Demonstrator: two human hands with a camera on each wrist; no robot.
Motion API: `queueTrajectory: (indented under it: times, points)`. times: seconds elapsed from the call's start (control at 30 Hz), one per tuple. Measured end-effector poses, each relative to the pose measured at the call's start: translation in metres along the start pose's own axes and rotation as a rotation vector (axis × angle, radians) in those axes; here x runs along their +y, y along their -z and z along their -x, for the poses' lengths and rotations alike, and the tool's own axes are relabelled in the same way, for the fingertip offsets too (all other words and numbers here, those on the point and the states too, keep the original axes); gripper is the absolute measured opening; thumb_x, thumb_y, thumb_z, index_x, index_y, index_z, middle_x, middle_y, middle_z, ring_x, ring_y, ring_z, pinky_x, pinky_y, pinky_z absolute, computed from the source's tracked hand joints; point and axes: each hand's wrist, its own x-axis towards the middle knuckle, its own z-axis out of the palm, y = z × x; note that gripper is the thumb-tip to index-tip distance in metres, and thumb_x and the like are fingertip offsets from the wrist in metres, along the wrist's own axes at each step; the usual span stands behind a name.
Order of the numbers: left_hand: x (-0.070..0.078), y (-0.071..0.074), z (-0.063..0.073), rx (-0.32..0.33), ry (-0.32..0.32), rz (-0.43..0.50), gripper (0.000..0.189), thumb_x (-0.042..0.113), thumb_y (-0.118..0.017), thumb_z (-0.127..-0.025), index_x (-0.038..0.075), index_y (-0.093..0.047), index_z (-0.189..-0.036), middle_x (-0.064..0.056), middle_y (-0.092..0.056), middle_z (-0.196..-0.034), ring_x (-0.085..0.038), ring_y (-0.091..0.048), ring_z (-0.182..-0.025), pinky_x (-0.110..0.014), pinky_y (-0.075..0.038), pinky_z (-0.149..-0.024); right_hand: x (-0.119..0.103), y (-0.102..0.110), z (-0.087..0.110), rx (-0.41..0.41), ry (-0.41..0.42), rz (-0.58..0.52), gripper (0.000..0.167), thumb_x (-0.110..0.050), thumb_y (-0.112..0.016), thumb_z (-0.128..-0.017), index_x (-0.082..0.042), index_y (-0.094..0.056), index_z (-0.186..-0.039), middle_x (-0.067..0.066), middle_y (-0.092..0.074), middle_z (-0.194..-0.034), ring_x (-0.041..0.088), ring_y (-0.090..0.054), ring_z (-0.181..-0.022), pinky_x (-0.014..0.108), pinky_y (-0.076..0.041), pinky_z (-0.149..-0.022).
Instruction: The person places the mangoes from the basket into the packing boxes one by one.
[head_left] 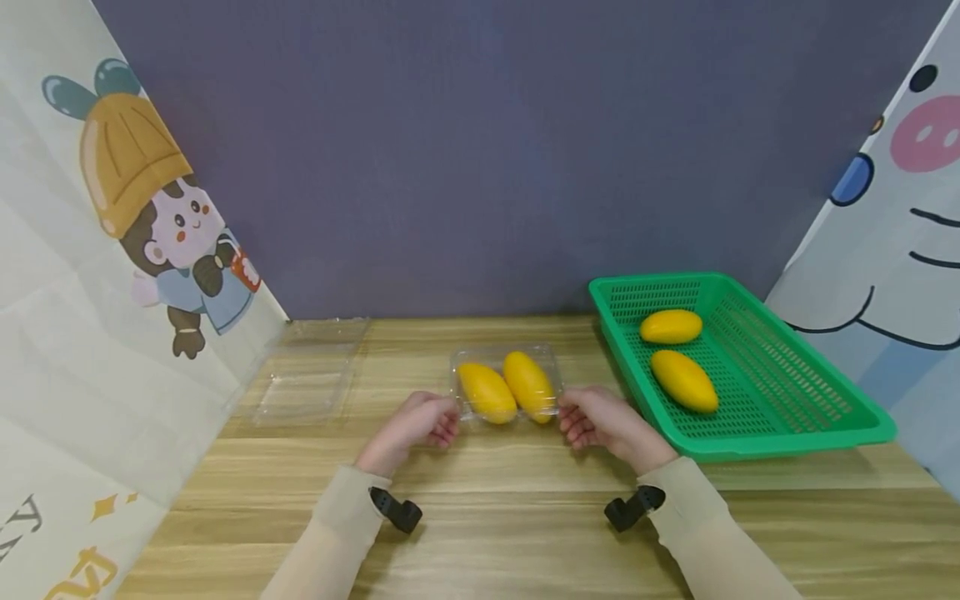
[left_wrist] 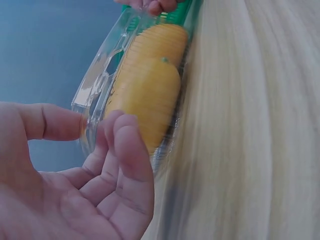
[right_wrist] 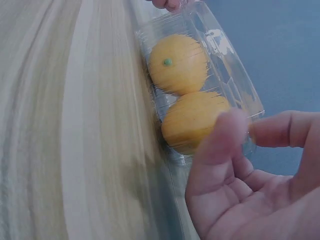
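A clear plastic box [head_left: 553,357] sits in the middle of the wooden table, with two yellow mangoes [head_left: 487,393] lying side by side inside it. At its left front corner my left hand [head_left: 422,421] pinches the rim between thumb and fingers. My right hand [head_left: 600,423] pinches the opposite corner in the same way. From the left wrist, ridged clear plastic [left_wrist: 95,82] shows around the mangoes [left_wrist: 145,95]. In the right wrist view, a green stem tip marks one mango [right_wrist: 178,65], and the fingertips overlap the box's near end.
To the right stands a green slotted basket [head_left: 810,446] holding two more mangoes [head_left: 684,381]. Another clear plastic container [head_left: 303,392] lies at the back left. A dark panel [head_left: 480,167] rises behind the table [head_left: 510,525], and printed white sheets flank both sides.
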Motion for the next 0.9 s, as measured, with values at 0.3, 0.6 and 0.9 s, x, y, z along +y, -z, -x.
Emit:
queueTrajectory:
  times: [0.3,0.6,0.9]
  points:
    - [-0.0009,-0.0033,-0.0028,0.014,-0.007,-0.021,0.023,0.012,-0.052,-0.091,-0.009,-0.062,-0.09,-0.006,-0.059,-0.07,-0.014,-0.054,-0.059,-0.022,-0.051,-0.054,-0.0013,0.0006,-0.0003,-0.013,0.012,0.005,0.022,-0.017,-0.055,-0.093,0.004,-0.062,-0.088,0.004,-0.056,-0.069,0.013,-0.047,-0.054,0.022,-0.045,-0.05]
    - [-0.0017,-0.003,-0.0016,0.02,-0.033,-0.06,0.019,0.012,-0.053,-0.091,-0.004,-0.06,-0.082,-0.006,-0.056,-0.069,-0.015,-0.052,-0.059,-0.024,-0.049,-0.055,0.0003,0.0012,-0.0006,-0.017,0.018,0.019,0.02,-0.014,-0.055,-0.094,0.003,-0.062,-0.087,0.003,-0.055,-0.068,0.012,-0.047,-0.053,0.022,-0.044,-0.049]
    - [-0.0023,-0.0052,-0.0011,0.055,-0.049,-0.096,0.017,0.012,-0.053,-0.089,0.002,-0.057,-0.075,-0.004,-0.053,-0.066,-0.015,-0.049,-0.058,-0.023,-0.046,-0.052,-0.0003,0.0,0.001,-0.01,0.021,0.031,0.02,-0.014,-0.055,-0.093,0.003,-0.062,-0.086,0.003,-0.054,-0.067,0.012,-0.046,-0.053,0.022,-0.044,-0.048]
